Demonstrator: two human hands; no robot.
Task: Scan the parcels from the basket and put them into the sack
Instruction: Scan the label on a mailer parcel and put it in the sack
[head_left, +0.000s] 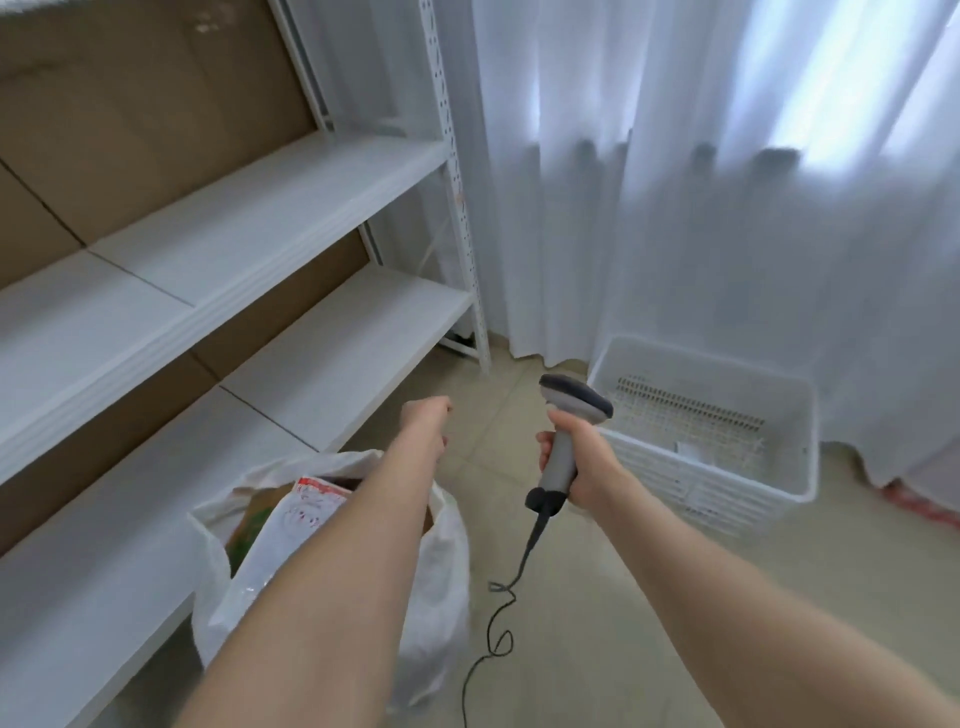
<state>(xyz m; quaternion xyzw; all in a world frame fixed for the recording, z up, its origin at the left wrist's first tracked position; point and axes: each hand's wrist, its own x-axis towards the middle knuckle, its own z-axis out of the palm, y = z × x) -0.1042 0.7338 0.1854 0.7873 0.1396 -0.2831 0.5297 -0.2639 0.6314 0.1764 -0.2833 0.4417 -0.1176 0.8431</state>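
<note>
Tiled floor (623, 597) of a room closed off by white curtains (675, 182) ahead of both hands, with white shelving (260, 208) backed by brown board on the far side of the left hand. No bench is present; everything for the task stands on the floor.

The basket (727, 488), white and slatted, lies ahead of and to the outer side of the right hand (576, 462), close beyond it. Its long axis runs crosswise to the outstretched arms, slightly oblique. It looks nearly empty: only a small pale flat item (691, 449) shows on its bottom, too indistinct to call a parcel.

The right hand is wrapped around the handle of a grey scanner (563, 431), head up and turned towards the basket, with the cable (498, 613) trailing down to the floor. The left hand (426, 421) has its fingers curled under, with nothing visible in it.

The sack (441, 571), white and open-mouthed, stands under the left forearm, nearer the person than either hand. It contains a white parcel with red print (306, 514) beside a green-and-brown one (249, 525).

The right hand is the nearer to the basket but occupied. Any further pick would likely fall to the free left hand, reaching across in front of the scanner. The task appears close to its end.
</note>
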